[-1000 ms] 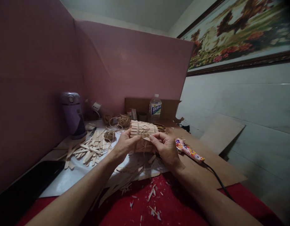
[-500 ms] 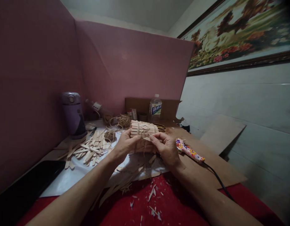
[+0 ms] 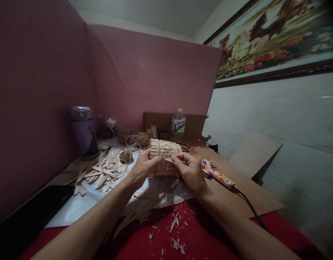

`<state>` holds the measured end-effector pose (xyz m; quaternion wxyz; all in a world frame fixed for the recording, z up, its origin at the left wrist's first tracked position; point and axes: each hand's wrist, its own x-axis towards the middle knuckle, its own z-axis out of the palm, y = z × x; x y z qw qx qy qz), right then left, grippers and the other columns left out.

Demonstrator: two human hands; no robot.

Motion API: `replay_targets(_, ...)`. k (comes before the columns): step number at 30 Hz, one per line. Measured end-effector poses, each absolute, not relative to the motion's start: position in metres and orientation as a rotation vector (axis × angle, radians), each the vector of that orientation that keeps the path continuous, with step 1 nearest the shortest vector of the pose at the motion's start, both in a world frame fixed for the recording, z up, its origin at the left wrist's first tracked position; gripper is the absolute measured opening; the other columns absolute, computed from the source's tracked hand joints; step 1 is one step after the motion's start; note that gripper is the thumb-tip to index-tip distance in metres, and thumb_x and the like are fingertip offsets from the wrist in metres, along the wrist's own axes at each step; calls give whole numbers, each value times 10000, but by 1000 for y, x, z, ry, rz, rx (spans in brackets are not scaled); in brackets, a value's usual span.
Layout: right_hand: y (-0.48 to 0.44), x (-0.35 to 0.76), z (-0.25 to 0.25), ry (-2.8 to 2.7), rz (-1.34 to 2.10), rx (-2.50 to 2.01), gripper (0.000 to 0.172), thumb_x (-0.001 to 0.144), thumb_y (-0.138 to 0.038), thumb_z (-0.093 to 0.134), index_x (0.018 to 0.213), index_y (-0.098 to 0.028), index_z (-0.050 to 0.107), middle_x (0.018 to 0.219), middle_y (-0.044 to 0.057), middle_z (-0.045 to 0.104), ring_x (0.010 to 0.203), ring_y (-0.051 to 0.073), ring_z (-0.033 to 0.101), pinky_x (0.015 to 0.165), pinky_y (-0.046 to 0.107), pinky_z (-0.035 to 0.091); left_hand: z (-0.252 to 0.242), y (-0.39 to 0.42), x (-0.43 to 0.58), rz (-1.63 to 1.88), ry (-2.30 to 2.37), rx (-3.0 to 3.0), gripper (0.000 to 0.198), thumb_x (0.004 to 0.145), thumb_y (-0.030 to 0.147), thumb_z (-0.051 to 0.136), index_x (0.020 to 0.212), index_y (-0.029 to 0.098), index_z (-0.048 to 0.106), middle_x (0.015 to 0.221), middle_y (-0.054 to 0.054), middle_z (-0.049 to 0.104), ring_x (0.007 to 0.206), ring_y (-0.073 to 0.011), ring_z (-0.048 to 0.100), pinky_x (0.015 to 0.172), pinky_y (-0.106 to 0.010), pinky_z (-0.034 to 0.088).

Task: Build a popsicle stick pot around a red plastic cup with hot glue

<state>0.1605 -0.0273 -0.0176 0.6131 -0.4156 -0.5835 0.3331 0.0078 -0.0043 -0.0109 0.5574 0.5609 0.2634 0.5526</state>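
Note:
A small box built of wooden craft sticks (image 3: 164, 148) is held up over the table between both hands. My left hand (image 3: 143, 167) grips its left side with the fingers curled round it. My right hand (image 3: 191, 169) is closed against its right front, the fingertips pinching at a bit of twine and a small stick piece on the box. Thin twine hangs down from the box between the hands.
Loose craft sticks (image 3: 104, 169) and twine balls (image 3: 141, 138) lie on white paper to the left. A flowered glue gun (image 3: 216, 173) with a black cord lies on cardboard to the right. A purple flask (image 3: 84, 131), a water bottle (image 3: 178, 125) and a black phone (image 3: 28, 216) stand around. Wood chips litter the red cloth (image 3: 182, 238).

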Motion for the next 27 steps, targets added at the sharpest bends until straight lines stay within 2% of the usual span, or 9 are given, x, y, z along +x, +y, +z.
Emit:
replay_targets(5, -28, 160, -18, -1348, 756, -967, 250, 714, -420, 668, 708, -170, 653, 627, 15, 647, 561, 147, 569, 514, 245, 453, -10, -5, 8, 1302, 629, 1332, 314, 655, 247, 736, 944, 136, 684, 922, -81, 742, 838, -216, 679, 812, -333, 512)
replay_targets(12, -28, 161, -18, -1364, 717, -975, 261, 720, -426, 660, 710, -165, 658, 628, 20, 653, 564, 148, 570, 525, 247, 454, -11, -5, 6, 1276, 593, 1340, 389, 648, 275, 760, 1003, 133, 684, 997, -103, 733, 913, -247, 673, 862, -368, 503)
replay_targets(19, -28, 162, -19, -1372, 733, -966, 247, 725, -422, 657, 709, -176, 652, 629, 22, 653, 563, 155, 573, 528, 256, 463, -13, -3, 7, 1303, 594, 1356, 394, 623, 258, 776, 987, 134, 695, 960, -94, 743, 864, -238, 685, 863, -377, 507)
replay_targets(27, -25, 165, -22, -1361, 718, -946, 254, 735, -424, 660, 713, -171, 654, 606, -5, 610, 535, 125, 517, 510, 230, 414, -12, -4, 7, 1290, 605, 1332, 389, 619, 235, 775, 980, 128, 678, 952, -97, 743, 881, -245, 685, 875, -384, 503)
